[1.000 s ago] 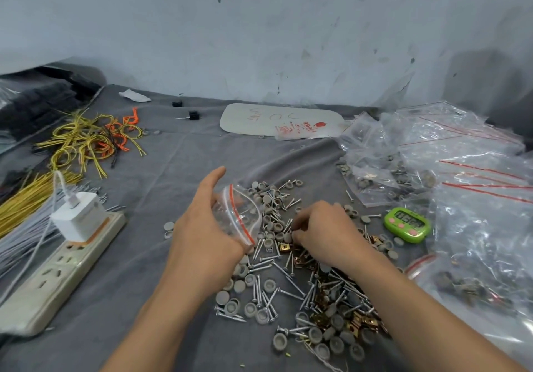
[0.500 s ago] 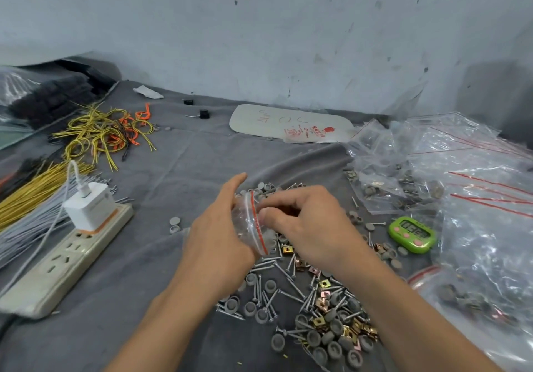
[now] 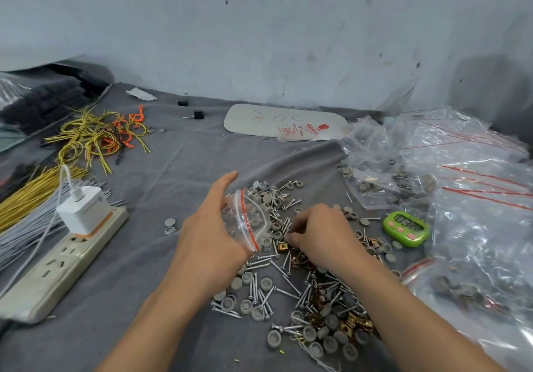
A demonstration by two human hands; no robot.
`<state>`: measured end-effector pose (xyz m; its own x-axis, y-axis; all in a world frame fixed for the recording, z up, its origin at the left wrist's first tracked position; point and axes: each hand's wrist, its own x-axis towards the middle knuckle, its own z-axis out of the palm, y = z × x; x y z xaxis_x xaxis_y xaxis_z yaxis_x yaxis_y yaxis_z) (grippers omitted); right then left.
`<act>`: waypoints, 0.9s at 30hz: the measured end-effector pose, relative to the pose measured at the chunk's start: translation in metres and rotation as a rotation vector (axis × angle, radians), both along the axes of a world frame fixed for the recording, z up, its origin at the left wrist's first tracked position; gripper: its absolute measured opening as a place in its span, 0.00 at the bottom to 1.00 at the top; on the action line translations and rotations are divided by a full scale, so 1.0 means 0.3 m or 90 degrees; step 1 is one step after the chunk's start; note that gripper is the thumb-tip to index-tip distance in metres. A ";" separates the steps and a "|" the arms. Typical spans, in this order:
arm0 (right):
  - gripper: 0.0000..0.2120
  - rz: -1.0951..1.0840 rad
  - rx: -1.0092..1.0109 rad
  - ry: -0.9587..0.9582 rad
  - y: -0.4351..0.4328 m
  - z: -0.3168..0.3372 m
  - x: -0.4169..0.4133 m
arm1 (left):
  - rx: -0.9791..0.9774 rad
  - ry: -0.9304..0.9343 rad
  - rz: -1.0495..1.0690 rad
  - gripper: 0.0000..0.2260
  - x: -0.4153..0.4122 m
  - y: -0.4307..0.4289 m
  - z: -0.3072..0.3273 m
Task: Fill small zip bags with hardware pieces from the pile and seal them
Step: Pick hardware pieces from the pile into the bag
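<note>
The surface, draped in grey cloth, runs back to a scuffed pale wall. On your right lies a heap of large clear bags with red seal lines, some of them holding grey pieces. Before you, near the middle of the cloth, spreads the pile of hardware: silver screws, round grey caps and small brass clips, all mixed together. At far left lie bundles of straight yellow and grey wires, with a looser tangle of yellow and orange wire loops behind them. A beige power strip lies at an angle beside the bundles. A flat white packet with red print rests near the wall. Your left hand grips the small zip bag, thumb raised, with the bag's red-striped mouth facing right, just above the pile's left edge; grey pieces show through its clear wall. Your right hand sits knuckles up on the pile, just right of the bag, fingers curled down among the screws; you cannot tell whether it pinches a piece, since the hand hides its own fingertips. A white charger stands plugged into the strip. A green timer lies between the pile and the heap.
</note>
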<state>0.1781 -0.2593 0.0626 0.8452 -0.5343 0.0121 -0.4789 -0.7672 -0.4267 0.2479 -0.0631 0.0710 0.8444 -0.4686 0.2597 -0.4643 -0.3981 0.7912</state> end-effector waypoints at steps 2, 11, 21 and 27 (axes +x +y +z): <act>0.06 0.012 -0.008 -0.006 0.002 -0.002 0.000 | 0.008 -0.011 -0.001 0.43 0.000 0.001 -0.001; 0.09 0.049 0.143 -0.207 0.010 0.107 -0.053 | 0.020 -0.016 -0.016 0.44 -0.009 -0.003 0.005; 0.09 0.061 0.136 -0.225 -0.001 0.184 -0.116 | 0.043 -0.047 -0.032 0.43 -0.032 -0.010 0.001; 0.04 -0.014 0.058 -0.012 -0.116 0.086 -0.141 | 0.027 -0.048 -0.022 0.43 -0.016 -0.008 -0.004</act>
<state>0.1357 -0.2941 0.0883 0.8331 -0.5527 -0.0214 -0.4866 -0.7141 -0.5033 0.2429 -0.0655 0.0698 0.8065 -0.5088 0.3012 -0.5355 -0.4127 0.7368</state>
